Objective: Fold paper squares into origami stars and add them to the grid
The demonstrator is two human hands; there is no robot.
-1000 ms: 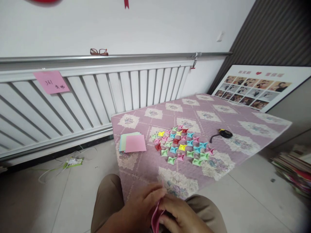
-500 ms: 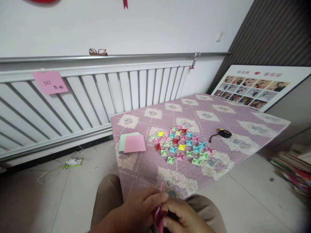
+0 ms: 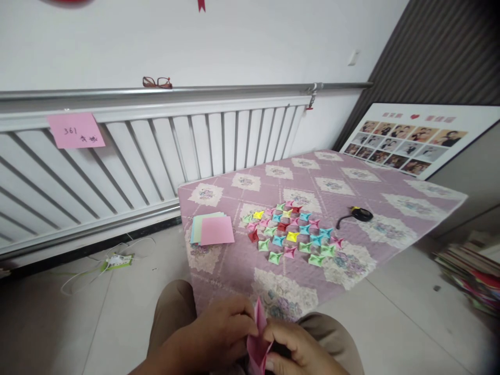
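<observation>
Beside a white radiator [image 3: 175, 146], a purple, flower-patterned tabletop [image 3: 226, 284] is seen, on which a cluster of small folded papers [image 3: 292, 237] is laid out in loose rows. To the left of that cluster, a stack of paper sheets [image 3: 217, 230] is topped by a pink one; to its right, a black object with a strap [image 3: 361, 214] is placed. On the cluster's near side, well apart from it, a folded pink paper [image 3: 258, 349] is held upright between the two hands. Its left side is gripped by the closed fingers of the left hand [image 3: 221, 333], below the pointed tip; the left thumb is hidden. Its right side is pinched between the thumb and bent fingers of the right hand [image 3: 299, 346], no gap being left around the paper.
</observation>
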